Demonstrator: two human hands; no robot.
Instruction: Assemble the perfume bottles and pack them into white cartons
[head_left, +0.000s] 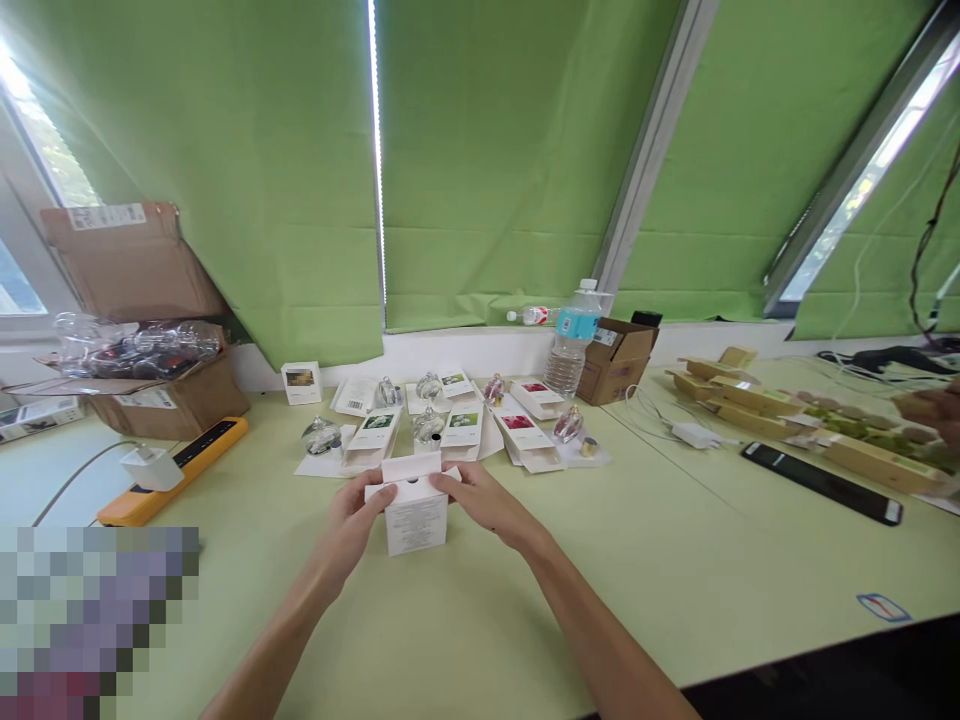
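Note:
Between my hands a small white carton [417, 524] stands upright near the middle of the table, its top flaps raised. My left hand [358, 502] grips its left side, thumb on the flap at the upper edge. On the other side my right hand [474, 490] holds it, with the thumb pressed on the top edge. Small print covers the carton's near face; its inside is hidden. Just beyond lie several flat white boxes with flower pictures, among them a red-flower box [523, 430] and a green-picture box [461, 425]. Glass perfume bottles, such as a clear bottle [321, 436] and a pink bottle [568, 425], rest among them.
An open cardboard box [161, 395] of plastic bottles stands left, behind an orange power strip [202, 460]. At the back are a large water bottle [571, 345] and a smaller brown box [619, 365]. Rightward lie a dark flat bar [817, 482] and cardboard trays [757, 400].

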